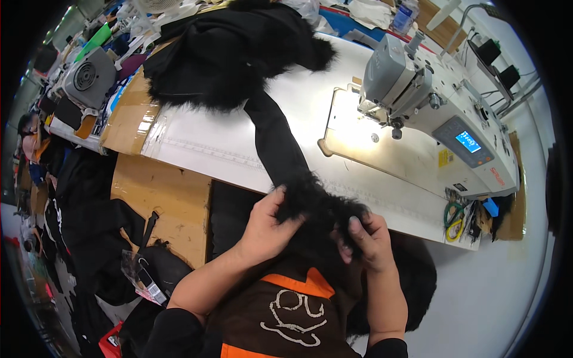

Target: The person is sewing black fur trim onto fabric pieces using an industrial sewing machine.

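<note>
My left hand is closed on a strip of black fur trim at the table's near edge. My right hand pinches the same trim a little further right, thumb on top. From the trim, a black fabric band runs up to a black garment with furry edges, heaped on the white table. More black material hangs below my hands, and its shape is hard to make out. To the right stands a sewing machine, its lamp lighting the needle area; the trim lies apart from it.
Scissors with a yellow handle hang by the table's right edge. A cardboard sheet and piled black cloth are at the left. Behind are a grey fan-like machine and a plastic bottle. Another person is far left.
</note>
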